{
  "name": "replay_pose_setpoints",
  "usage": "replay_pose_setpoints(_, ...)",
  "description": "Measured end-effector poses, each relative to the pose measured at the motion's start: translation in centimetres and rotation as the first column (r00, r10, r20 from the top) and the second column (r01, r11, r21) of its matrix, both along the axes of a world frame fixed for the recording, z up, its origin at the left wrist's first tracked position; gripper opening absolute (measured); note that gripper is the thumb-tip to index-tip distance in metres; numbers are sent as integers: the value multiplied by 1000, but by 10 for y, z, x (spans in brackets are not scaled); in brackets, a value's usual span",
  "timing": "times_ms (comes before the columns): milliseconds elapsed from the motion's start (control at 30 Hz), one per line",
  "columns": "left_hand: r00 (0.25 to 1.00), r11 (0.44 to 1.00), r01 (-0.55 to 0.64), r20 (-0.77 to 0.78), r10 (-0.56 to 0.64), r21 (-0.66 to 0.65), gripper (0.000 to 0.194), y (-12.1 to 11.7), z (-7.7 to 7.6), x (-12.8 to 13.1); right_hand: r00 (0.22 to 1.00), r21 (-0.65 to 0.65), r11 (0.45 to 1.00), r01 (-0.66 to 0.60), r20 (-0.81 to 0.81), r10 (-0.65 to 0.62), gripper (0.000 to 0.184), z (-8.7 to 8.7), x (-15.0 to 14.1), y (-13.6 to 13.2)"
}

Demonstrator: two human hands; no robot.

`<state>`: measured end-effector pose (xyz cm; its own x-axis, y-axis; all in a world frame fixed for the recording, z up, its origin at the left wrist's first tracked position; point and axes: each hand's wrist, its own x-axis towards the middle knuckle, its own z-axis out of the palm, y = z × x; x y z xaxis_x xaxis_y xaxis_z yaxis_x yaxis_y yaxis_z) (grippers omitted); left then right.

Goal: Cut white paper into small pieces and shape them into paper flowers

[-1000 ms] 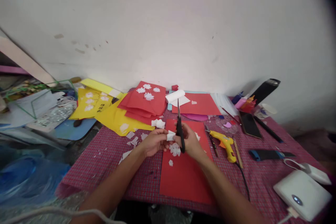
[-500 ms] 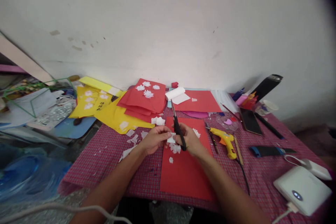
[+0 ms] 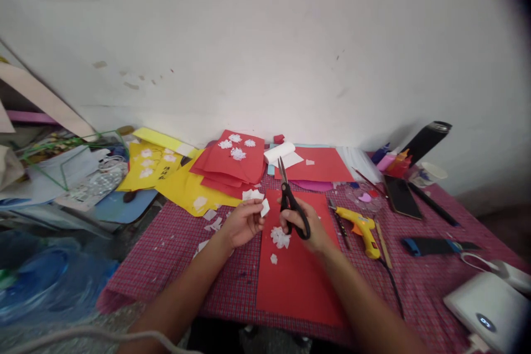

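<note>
My left hand (image 3: pixel 243 222) pinches a small folded piece of white paper (image 3: pixel 264 207) above the left edge of a red sheet (image 3: pixel 296 276). My right hand (image 3: pixel 309 224) grips black-handled scissors (image 3: pixel 290 202), their blades slightly apart and pointing away from me. The scissors and the white piece are a little apart. A white cut-out flower (image 3: pixel 280 237) and a smaller white scrap (image 3: pixel 273 258) lie on the red sheet just below my hands.
A yellow glue gun (image 3: pixel 362 227) lies right of the red sheet. Red sheets with white flowers (image 3: pixel 236 160), yellow sheets (image 3: pixel 182 185) and a white paper roll (image 3: pixel 279 152) sit by the wall. A white device (image 3: pixel 487 310), phone (image 3: pixel 401 197) and black bottle (image 3: pixel 425 141) are at right.
The scissors have drawn away from the white piece, which my left hand now holds apart to the left. My right hand has shifted slightly right, and the view has drifted.
</note>
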<state>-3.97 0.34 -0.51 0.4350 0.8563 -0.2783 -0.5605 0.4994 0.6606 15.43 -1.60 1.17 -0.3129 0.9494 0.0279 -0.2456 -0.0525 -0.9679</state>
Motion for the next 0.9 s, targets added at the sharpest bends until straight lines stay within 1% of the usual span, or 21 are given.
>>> replay_pose_setpoints(67, 996, 997, -53, 68, 56, -47, 13, 3, 1, -2, 995, 21, 995, -99, 6, 98, 42, 3, 2, -3)
replay_pose_setpoints(167, 981, 982, -150, 104, 162, -116, 9, 8, 3, -5, 965, 24, 965, -259, 53, 258, 46, 8, 3, -7)
replay_pose_setpoints(233, 970, 972, -194, 122, 210, -132, 7, 11, 3, -8, 947, 24, 950, -311, 92, 308, 47, 10, 2, -9)
replay_pose_setpoints(367, 946, 959, -244, 184, 268, -141, 3, 16, 2, -16, 929, 3, 937, -350, 128, 346, 44, 13, 1, -10)
replay_pose_setpoints(433, 934, 952, -267, 202, 294, -150, 4, 18, 4, -20, 918, -10, 928, -374, 141, 371, 44, 14, 1, -10)
replay_pose_setpoints(600, 922, 948, -285, 230, 312, -142, 6, 19, 10, -24, 868, -32, 885, -465, 182, 463, 46, 16, 1, -13)
replay_pose_setpoints(733, 920, 944, -298, 222, 323, -139, 9, 18, 11, -22, 853, -38, 876, -480, 213, 477, 44, 15, 2, -14)
replay_pose_setpoints(900, 917, 949, -289, 246, 312, -129, 8, 18, 8, -23, 856, -38, 876, -480, 200, 478, 38, 13, 1, -14)
